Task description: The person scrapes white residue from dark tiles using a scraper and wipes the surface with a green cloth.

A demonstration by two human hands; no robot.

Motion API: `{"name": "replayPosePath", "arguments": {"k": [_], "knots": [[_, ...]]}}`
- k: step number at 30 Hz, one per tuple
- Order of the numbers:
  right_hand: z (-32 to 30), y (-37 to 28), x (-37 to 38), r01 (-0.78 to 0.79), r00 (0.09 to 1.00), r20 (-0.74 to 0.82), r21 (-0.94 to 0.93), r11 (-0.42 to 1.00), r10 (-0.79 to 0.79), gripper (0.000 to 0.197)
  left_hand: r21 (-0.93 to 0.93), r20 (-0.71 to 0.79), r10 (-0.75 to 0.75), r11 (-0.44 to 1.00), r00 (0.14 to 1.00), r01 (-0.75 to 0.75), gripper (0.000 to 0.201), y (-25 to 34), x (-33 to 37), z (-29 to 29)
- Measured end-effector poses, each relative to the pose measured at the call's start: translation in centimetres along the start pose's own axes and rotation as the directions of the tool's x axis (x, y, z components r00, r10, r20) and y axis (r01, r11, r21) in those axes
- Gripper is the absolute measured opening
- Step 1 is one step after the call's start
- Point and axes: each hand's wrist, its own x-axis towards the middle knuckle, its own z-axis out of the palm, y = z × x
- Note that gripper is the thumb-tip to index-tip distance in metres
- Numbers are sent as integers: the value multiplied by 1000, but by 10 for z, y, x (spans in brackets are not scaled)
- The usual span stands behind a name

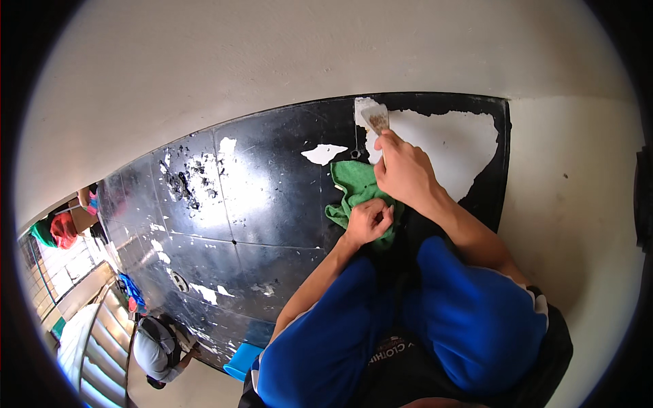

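Note:
My right hand (408,168) is closed round a putty knife (376,119). The knife's broad, smudged blade lies at the left edge of a large white patch (445,139) in the black floor surface (279,211). Below it, a crumpled green cloth (355,178) lies on the black surface. My left hand (369,221) presses on this cloth with curled fingers, part of the cloth showing round it. A smaller white patch (324,154) shows left of the cloth. My blue-clad knees are bent close behind both hands.
Pale walls border the black surface at the far side and right. More white patches and dark flakes (180,183) mark its left part. A blue plastic container (243,360) stands left of my knee. Another person (158,348) crouches at the lower left, near a pale railing (102,340).

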Motion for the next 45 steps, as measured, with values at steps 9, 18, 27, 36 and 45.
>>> {"name": "replayPosePath", "arguments": {"k": [9, 18, 27, 36, 45], "knots": [[-3, -14, 12, -27, 999, 17, -78, 997, 29, 28, 1, 28, -24, 1000, 999, 24, 21, -4, -3, 0], [-13, -16, 13, -76, 993, 87, -114, 991, 86, 36, 10, 6, 7, 1000, 1000, -7, 22, -6, -1, 3], [-8, -8, 5, -45, 996, 70, -98, 994, 52, 37, 5, 0, 11, 1000, 1000, -11, 20, -3, 1, 3], [-7, -4, 14, 15, 1000, -23, -121, 993, -18, 32, 47, 7, 19, 999, 1000, -19, 21, -5, 0, 4], [-10, -20, 19, -64, 997, 26, -146, 987, 68, 26, 24, 11, 3, 1000, 1000, -3, 22, -6, 0, 4]]}}
